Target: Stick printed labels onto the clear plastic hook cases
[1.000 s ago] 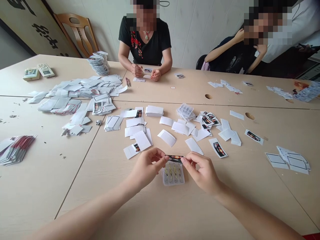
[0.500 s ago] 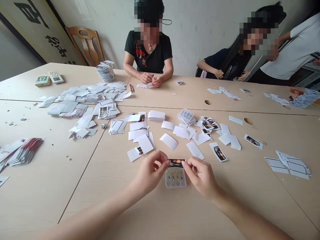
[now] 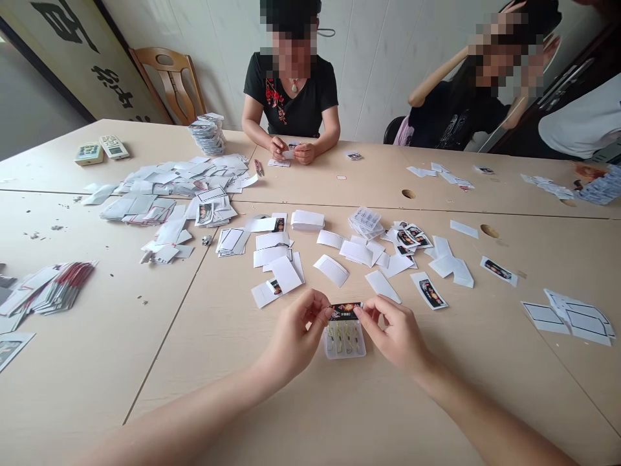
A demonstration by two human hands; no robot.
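Note:
A black printed label (image 3: 346,312) is stretched between my two hands at the upper edge of a clear plastic box (image 3: 345,343). Small yellowish items lie in rows inside the box. My left hand (image 3: 301,330) pinches the label's left end between thumb and fingers. At its right end my right hand (image 3: 394,329) pinches it the same way. Just beyond my hands lie white slips (image 3: 331,270) and a black printed label (image 3: 429,290). Farther off is a stack of clear boxes (image 3: 365,222).
Piles of white packets (image 3: 169,178) cover the left of the table (image 3: 233,414), near two calculators (image 3: 114,147). Across the table a person (image 3: 291,97) handles small slips. Another person (image 3: 460,116) sits at the right. Outlined sheets (image 3: 577,317) lie at the right.
The view has shifted slightly. My hands still pinch the label, which now shows more of its face. The person at the right has raised both arms to the head.

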